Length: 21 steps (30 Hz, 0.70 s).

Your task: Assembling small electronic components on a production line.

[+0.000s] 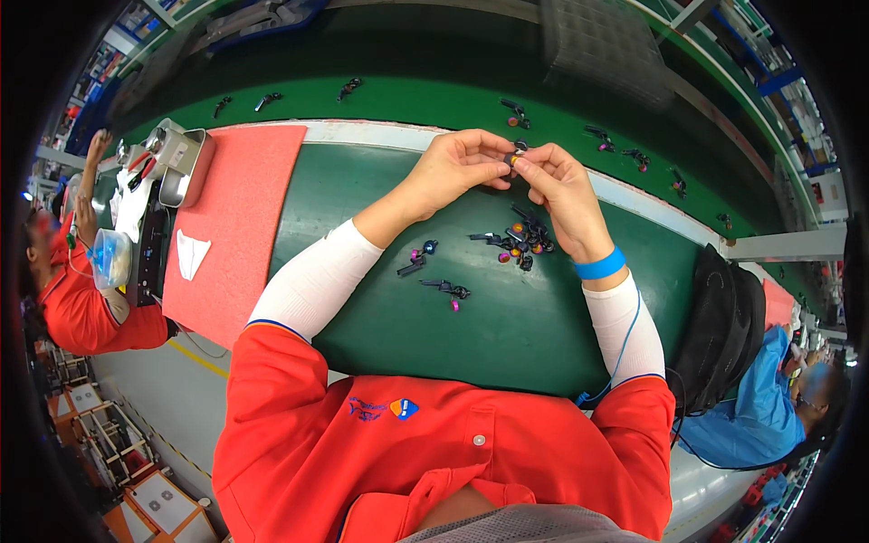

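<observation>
Held up above the white far rail of a green bench, a small dark part with a yellow piece looks light, stiff and easy to drop, best taken by its rigid sides. Its dark tip points roughly to twelve o'clock; fingers mask the rest, leaving its long axis uncertain. The left hand pinches it from eight o'clock, the right hand from four, thumb against finger. Toward six lies a pile of similar parts; toward seven, two strays; at twelve, a green strip bearing more
</observation>
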Each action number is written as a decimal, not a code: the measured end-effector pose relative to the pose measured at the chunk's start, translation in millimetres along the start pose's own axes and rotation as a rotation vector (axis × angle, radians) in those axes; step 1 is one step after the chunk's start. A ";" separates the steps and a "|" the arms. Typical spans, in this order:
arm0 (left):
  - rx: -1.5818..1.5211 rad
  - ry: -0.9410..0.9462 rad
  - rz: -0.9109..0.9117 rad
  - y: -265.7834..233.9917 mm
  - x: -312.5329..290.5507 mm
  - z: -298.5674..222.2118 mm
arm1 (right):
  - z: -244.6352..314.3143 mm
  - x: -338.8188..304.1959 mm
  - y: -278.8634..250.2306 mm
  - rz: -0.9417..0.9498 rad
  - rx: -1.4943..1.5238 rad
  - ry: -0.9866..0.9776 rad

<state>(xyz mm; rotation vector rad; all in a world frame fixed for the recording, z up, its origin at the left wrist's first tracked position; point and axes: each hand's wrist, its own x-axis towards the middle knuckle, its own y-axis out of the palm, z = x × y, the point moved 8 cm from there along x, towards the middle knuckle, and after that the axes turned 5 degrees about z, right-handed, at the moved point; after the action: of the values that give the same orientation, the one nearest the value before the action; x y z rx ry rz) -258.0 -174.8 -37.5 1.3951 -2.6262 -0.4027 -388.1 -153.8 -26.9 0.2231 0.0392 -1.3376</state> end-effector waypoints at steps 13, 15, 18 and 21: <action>-0.082 -0.045 0.017 -0.3 -1.3 5.5 | -8.4 -4.9 6.0 -0.109 0.017 -0.076; -0.095 -0.060 0.018 -0.4 -1.6 5.9 | -4.0 -6.0 9.1 -0.142 -0.003 -0.131; -0.117 -0.082 0.024 -2.1 -1.4 8.3 | 1.1 -6.2 6.9 -0.137 -0.048 -0.163; -0.152 -0.112 0.035 -2.2 -0.9 10.2 | 7.0 -3.4 2.7 -0.094 -0.119 -0.167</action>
<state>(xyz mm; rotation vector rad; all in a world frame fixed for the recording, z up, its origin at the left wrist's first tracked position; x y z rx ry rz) -258.3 -173.4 -47.9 1.3135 -2.6376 -0.6795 -387.0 -151.2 -19.1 0.0081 -0.0117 -1.4380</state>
